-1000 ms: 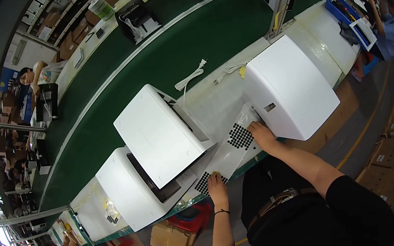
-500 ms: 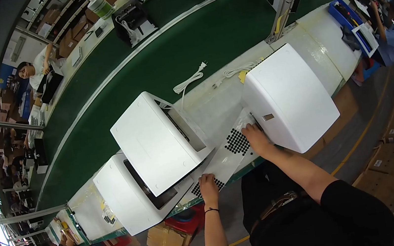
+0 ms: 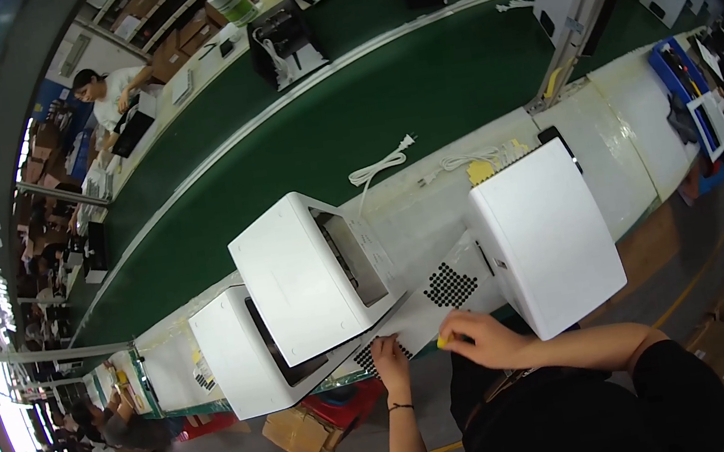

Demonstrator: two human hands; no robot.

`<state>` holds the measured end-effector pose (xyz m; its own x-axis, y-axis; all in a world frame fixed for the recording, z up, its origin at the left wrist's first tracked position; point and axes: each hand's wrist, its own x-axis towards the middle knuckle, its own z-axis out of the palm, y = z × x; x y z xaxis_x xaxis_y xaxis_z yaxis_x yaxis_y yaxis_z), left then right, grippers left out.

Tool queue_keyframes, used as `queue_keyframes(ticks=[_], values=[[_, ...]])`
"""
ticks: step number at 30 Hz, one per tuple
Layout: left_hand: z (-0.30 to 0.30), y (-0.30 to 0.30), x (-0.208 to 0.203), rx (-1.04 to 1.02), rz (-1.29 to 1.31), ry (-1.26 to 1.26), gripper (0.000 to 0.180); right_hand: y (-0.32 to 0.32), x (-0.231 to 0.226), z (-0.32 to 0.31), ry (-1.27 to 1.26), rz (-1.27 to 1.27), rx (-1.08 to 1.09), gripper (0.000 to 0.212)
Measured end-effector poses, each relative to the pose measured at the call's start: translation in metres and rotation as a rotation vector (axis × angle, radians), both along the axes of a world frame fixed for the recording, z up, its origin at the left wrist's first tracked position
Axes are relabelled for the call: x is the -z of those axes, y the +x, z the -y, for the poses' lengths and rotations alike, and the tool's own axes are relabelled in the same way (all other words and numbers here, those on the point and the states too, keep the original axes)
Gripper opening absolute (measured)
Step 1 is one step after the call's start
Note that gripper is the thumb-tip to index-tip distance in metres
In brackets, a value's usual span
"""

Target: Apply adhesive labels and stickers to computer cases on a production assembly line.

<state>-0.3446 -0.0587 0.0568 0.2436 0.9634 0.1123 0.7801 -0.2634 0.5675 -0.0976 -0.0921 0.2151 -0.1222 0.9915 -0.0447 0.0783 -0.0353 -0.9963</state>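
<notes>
My left hand [image 3: 390, 359] rests with bent fingertips on a patch of small round black pads [image 3: 364, 360] on a clear sheet; whether it pinches one is hidden. Nearer me than the larger patch of black pads [image 3: 450, 286], my right hand [image 3: 490, 340] is closed, with a small yellow piece [image 3: 442, 342] at its fingertips. Right of that patch stands a white housing [image 3: 551, 238], apart from my right hand. To the left, a second white housing [image 3: 292, 281] with an open side overlaps a third white housing [image 3: 231, 353].
White power cords [image 3: 377, 169] lie along the table's far side, near a yellow piece [image 3: 481, 171]. Beyond runs a green conveyor [image 3: 295, 134]. A metal post [image 3: 578, 24] rises at the far right. Cardboard boxes [image 3: 302, 433] sit on the floor. Co-workers [image 3: 118, 93] work nearby.
My right hand has drawn back toward me from the right housing's lower edge; the yellow piece now shows in its fingers. My left hand stays at the pads. The whole view has shifted.
</notes>
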Motion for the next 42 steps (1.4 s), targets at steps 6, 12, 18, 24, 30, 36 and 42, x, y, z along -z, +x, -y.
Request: queue_keyframes(ticks=[6,12,18,24,30,36,42], values=[[0.012,0.046,-0.131,-0.012,0.346,-0.163,0.016,0.01,-0.054,-0.015,-0.025,-0.087,-0.125,0.011],[-0.024,0.031,-0.243,-0.008,0.892,-0.193,0.023,-0.006,-0.061,-0.029,0.023,-0.184,0.01,0.011],[-0.172,-0.008,-0.296,0.111,0.712,-0.072,0.026,-0.038,-0.063,-0.065,0.114,-0.344,0.213,0.014],[-0.264,-0.026,-0.283,0.221,0.536,-0.103,0.034,-0.059,-0.071,-0.074,0.185,-0.306,0.396,0.014],[-0.276,-0.026,-0.273,0.249,0.297,0.013,0.036,-0.065,-0.063,-0.072,0.169,-0.267,0.479,0.014],[-0.279,-0.025,-0.274,0.284,0.184,0.094,0.029,-0.06,-0.066,-0.085,0.161,-0.274,0.479,0.015],[-0.279,-0.032,-0.268,0.465,0.109,0.378,0.024,-0.055,-0.071,-0.1,0.187,-0.255,0.457,0.016]])
